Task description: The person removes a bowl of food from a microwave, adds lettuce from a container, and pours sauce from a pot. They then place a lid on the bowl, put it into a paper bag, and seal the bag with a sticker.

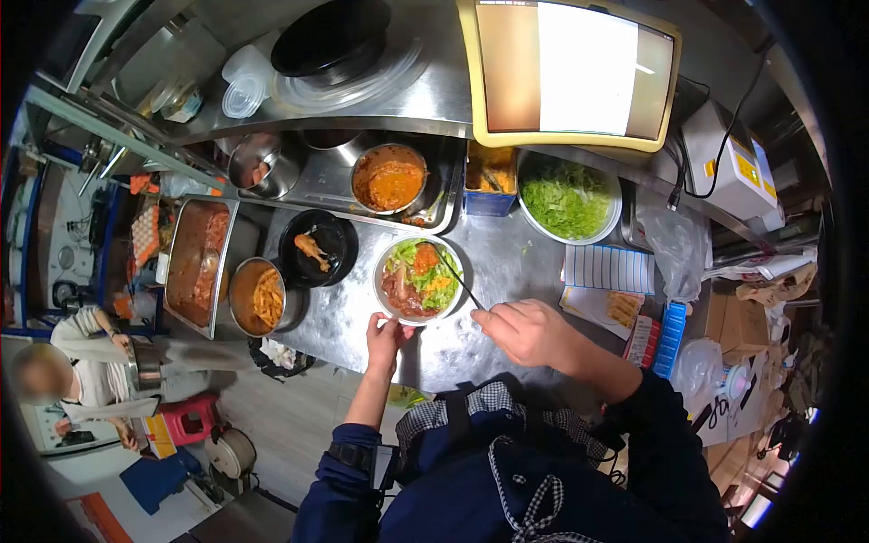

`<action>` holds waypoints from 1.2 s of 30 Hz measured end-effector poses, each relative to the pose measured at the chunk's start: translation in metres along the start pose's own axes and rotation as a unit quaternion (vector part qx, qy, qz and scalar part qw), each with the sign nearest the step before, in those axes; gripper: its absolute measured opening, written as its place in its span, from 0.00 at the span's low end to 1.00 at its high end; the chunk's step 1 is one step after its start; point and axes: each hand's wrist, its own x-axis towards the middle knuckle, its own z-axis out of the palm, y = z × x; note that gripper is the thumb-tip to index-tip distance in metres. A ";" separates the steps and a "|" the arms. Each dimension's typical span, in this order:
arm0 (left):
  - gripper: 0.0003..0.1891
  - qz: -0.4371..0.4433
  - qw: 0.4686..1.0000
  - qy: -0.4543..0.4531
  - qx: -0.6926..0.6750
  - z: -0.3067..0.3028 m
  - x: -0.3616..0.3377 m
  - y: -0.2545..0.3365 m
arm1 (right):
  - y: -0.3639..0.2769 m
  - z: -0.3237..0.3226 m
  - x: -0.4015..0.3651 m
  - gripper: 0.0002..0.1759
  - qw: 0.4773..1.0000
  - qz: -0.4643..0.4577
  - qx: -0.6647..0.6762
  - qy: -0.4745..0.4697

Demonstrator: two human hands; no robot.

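Note:
A white bowl (380,291) stands on the steel counter, holding shredded lettuce, reddish-brown meat and an orange-red sauce. My left hand (386,338) is at the bowl's near-left rim, its fingers closed on the edge. Closed round the handle of a thin dark spoon (460,279), my right hand (525,331) is to the right of the bowl. The spoon's far end lies over the sauce in the bowl. Just left of the bowl is a black bowl (339,258) with a piece of cooked chicken (311,251).
Behind stand a pot of orange sauce (391,181) and a large bowl of shredded lettuce (570,196). At left are a pot of fries-like strips (267,297) and a steel tray of meat (201,262). A yellow-framed tablet (579,72) overhangs. Another person (100,362) is at far left.

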 end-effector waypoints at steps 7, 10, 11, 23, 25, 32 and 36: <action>0.12 0.009 0.999 0.031 0.002 0.005 0.000 0.000 | 0.012 -0.004 0.000 0.11 0.998 -0.011 0.028 0.054; 0.24 0.032 0.999 0.008 0.033 0.008 -0.003 0.007 | 0.028 -0.010 0.014 0.10 0.893 0.274 0.319 0.161; 0.24 0.033 0.999 0.001 0.037 0.008 -0.001 0.006 | 0.036 -0.009 0.025 0.12 0.833 0.343 0.393 0.186; 0.32 0.070 0.995 -0.039 0.053 0.003 0.001 -0.026 | 0.103 0.153 0.084 0.24 0.652 0.508 0.452 0.335; 0.29 0.072 0.994 -0.059 0.062 0.000 -0.008 -0.036 | 0.080 0.133 0.061 0.20 0.685 0.515 0.441 0.266; 0.29 0.041 0.989 -0.091 0.110 0.050 -0.081 -0.080 | 0.011 0.009 -0.159 0.03 0.854 0.446 0.160 0.214; 0.29 0.031 0.988 -0.106 0.110 0.078 -0.110 -0.110 | 0.000 -0.089 -0.358 0.07 0.773 0.520 -0.159 0.326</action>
